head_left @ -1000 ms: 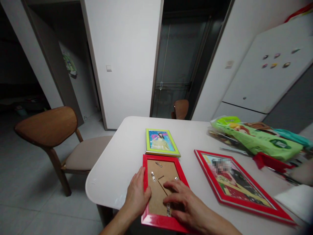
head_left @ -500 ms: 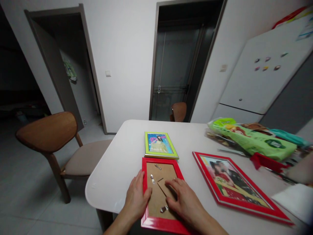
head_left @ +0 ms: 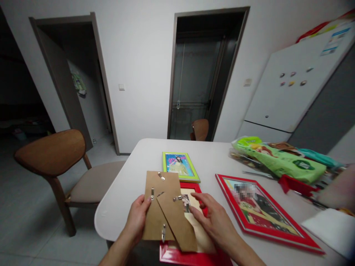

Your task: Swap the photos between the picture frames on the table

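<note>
My left hand (head_left: 138,218) grips the left edge of a brown picture-frame backing board (head_left: 155,221), thumb on top. The board has metal clips and a fold-out stand leg. It is lifted over a red picture frame (head_left: 172,255) lying face down on the table, partly hiding it. Inside that frame a cream sheet (head_left: 203,232) with a small printed picture shows. My right hand (head_left: 217,218) hovers over the frame's right side, fingers apart, holding nothing. Beyond the board lies a green picture frame (head_left: 180,166) with a portrait in it.
On the right of the white table (head_left: 130,177) lies another red picture frame (head_left: 266,214) with a photo. Behind it are a green package (head_left: 291,159), a red object (head_left: 298,184) and white paper (head_left: 327,229). A wooden chair (head_left: 52,151) stands at the left.
The backing board has come out of the red frame and moved left in my left hand, uncovering the cream sheet. My right hand has come off the board.
</note>
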A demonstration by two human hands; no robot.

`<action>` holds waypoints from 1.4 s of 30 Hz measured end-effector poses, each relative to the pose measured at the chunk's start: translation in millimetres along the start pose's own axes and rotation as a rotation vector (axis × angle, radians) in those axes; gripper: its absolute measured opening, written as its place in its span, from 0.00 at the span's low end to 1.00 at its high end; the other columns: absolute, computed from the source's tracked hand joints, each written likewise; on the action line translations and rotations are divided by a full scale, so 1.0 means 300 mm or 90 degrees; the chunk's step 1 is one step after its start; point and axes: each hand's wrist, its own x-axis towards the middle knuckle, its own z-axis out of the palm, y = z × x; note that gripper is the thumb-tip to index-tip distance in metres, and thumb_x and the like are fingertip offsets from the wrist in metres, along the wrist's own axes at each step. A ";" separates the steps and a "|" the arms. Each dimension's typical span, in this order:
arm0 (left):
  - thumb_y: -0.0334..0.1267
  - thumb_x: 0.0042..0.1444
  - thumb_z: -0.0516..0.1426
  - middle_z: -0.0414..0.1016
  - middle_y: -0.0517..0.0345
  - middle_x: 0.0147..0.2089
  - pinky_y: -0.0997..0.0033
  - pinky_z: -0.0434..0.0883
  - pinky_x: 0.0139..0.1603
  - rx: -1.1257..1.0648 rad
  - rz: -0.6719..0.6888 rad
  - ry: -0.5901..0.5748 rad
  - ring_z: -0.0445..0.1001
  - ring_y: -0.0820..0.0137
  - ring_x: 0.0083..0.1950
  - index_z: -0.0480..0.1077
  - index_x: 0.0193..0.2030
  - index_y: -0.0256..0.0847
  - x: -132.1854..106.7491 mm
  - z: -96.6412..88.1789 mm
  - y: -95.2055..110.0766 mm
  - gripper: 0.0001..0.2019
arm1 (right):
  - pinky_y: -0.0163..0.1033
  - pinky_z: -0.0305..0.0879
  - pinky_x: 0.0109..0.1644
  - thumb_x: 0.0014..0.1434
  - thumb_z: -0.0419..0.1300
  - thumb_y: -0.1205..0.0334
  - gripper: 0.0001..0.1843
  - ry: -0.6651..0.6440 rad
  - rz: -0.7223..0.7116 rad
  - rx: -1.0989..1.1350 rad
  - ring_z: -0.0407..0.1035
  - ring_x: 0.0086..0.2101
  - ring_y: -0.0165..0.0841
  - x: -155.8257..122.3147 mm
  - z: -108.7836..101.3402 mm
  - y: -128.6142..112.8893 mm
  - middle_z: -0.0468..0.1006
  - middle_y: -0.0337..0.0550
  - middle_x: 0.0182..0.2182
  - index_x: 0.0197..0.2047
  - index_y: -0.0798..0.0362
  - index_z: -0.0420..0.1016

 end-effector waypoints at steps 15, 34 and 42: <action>0.41 0.39 0.57 0.68 0.59 0.26 0.66 0.62 0.36 0.396 0.026 0.174 0.69 0.60 0.35 0.65 0.31 0.38 0.034 -0.313 0.006 0.11 | 0.37 0.61 0.31 0.44 0.48 0.64 0.31 -0.020 0.275 0.098 0.70 0.28 0.36 0.019 -0.004 0.154 0.76 0.49 0.30 0.53 0.62 0.56; 0.26 0.38 0.50 0.61 0.51 0.48 0.70 0.61 0.48 0.320 0.228 -0.021 0.62 0.66 0.47 0.54 0.53 0.36 -0.014 0.289 0.164 0.29 | 0.31 0.56 0.22 0.45 0.55 0.57 0.40 -0.002 0.302 0.396 0.62 0.18 0.28 0.007 -0.055 0.107 0.64 0.29 0.14 0.59 0.59 0.43; 0.24 0.40 0.48 0.62 0.64 0.28 0.81 0.61 0.23 0.279 0.057 0.068 0.64 0.77 0.24 0.52 0.50 0.33 0.022 -0.043 0.037 0.26 | 0.36 0.60 0.31 0.47 0.47 0.58 0.27 0.005 0.215 -0.072 0.69 0.28 0.36 0.024 -0.012 0.233 0.75 0.48 0.26 0.49 0.65 0.63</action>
